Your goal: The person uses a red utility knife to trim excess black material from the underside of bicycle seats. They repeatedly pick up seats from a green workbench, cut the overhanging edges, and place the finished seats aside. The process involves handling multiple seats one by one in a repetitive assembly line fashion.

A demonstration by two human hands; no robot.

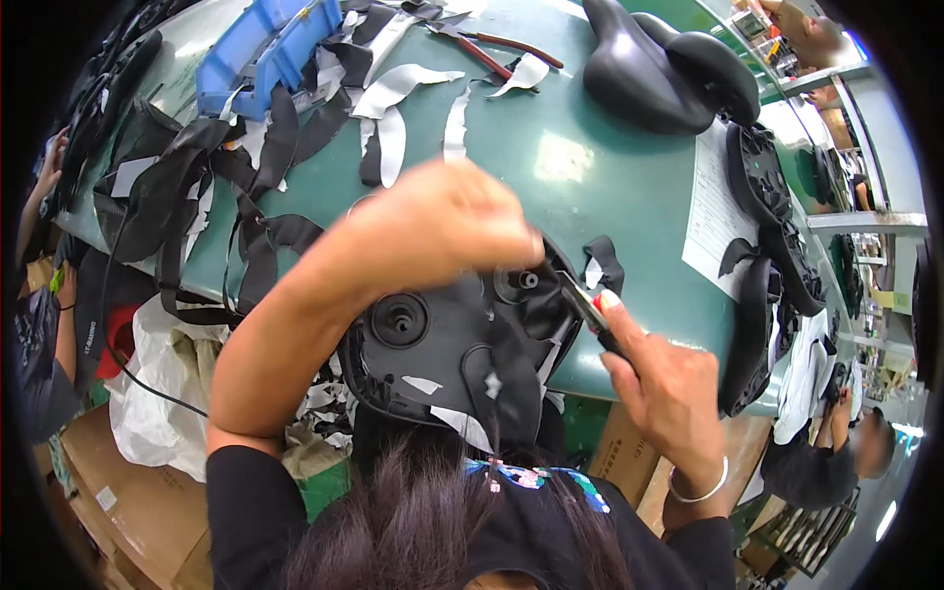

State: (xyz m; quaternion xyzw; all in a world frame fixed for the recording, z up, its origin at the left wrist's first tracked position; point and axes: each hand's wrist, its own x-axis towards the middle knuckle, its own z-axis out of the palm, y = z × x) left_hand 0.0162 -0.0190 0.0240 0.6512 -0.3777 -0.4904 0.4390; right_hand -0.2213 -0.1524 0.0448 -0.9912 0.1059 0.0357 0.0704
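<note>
An upturned black bicycle saddle [442, 324] lies at the table's near edge, against my body, its underside with round mounts facing up. My left hand [467, 221] is closed in a fist over its far right edge, slightly blurred. What its fingers grip is hidden beneath the hand. In my right hand [664, 388] is a slim knife-like tool [612, 340] with a dark handle. Its narrow front end reaches the saddle's right rim, just beside my left fist. Loose black cover material [516, 379] and white scraps lie across the underside.
Black and white offcuts [285, 138] are heaped at the left around a blue bin [251, 64]. Red-handled pliers [492, 59] lie at the far side. Finished-looking black saddles [649, 74] stand far right, above a paper sheet [710, 211] and more saddle parts [762, 295]. Other people work at both sides.
</note>
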